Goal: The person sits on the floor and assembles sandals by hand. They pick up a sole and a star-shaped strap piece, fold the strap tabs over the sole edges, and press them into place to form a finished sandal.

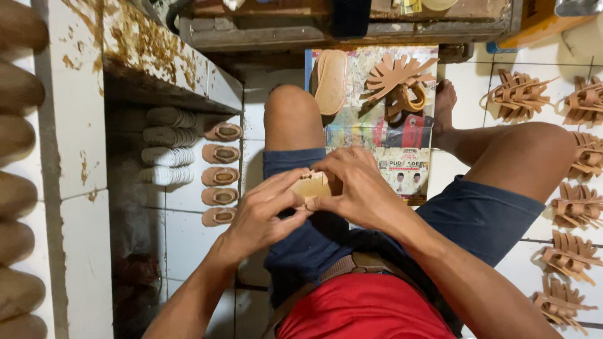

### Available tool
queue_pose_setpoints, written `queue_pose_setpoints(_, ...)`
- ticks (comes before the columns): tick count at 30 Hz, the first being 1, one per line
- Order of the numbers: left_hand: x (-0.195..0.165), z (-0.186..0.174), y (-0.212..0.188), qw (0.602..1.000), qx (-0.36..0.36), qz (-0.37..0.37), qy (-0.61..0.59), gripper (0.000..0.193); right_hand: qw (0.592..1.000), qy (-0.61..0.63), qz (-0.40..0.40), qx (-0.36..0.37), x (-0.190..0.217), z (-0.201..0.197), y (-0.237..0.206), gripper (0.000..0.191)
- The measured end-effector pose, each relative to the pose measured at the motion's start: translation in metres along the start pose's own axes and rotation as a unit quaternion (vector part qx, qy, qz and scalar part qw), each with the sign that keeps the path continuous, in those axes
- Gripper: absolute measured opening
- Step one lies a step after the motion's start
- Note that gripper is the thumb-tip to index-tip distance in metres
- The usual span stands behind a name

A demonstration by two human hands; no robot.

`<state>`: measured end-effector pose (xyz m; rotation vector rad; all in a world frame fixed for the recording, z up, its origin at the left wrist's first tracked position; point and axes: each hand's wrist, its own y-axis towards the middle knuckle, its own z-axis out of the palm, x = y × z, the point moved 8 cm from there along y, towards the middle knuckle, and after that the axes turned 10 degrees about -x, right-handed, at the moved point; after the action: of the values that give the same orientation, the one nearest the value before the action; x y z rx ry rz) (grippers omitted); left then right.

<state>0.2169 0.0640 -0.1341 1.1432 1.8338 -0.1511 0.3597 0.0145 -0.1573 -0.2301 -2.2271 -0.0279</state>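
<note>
Leftmost, we see a column of rounded brown shoe forms (pixel 17 188) running down the frame edge, then a white tiled ledge stained with brown glue (pixel 151 53) that hems our left side closely. Under that ledge, on the white tiled floor (pixel 188 226), stand a stack of ribbed pale grey soles (pixel 166 150) and a row of small tan sandal soles with straps (pixel 220 172), leaving only a narrow strip of bare tile beside our knee. Our left hand (pixel 260 216) pinches the small tan leather piece (pixel 312 186) with thumb and fingertips, over our lap in dark blue shorts. Our right hand (pixel 361 188) curls over the same piece from the other side, fingers pressed to its edge. Beyond the hands, between our legs, a colourful printed paper sheet (pixel 402 157) lies flat on the floor, rectangular, with red and pale panels; a smooth tan insole (pixel 331 81) and fan-shaped brown strap cut-outs (pixel 399 78) rest on it. Rightward, past our bare right knee, woven brown strap uppers (pixel 575 204) lie in a line along the tiles, near the frame edge.
</note>
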Motion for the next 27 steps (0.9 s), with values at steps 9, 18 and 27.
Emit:
queue_pose_setpoints(9,0.003,0.0,-0.004,1.0,-0.002,0.002,0.006,0.021,0.981,0.069,-0.183,-0.012,0.014,-0.013,0.017,0.018)
queue_pose_setpoints(18,0.018,0.005,-0.01,0.996,0.036,-0.073,-0.031,0.022,0.974,0.121,-0.19,-0.039,0.008,-0.002,0.029,0.013)
queue_pose_setpoints(27,0.023,0.011,-0.023,0.989,-0.044,-0.101,-0.099,0.024,0.981,0.148,-0.125,0.008,-0.007,-0.011,0.034,0.035)
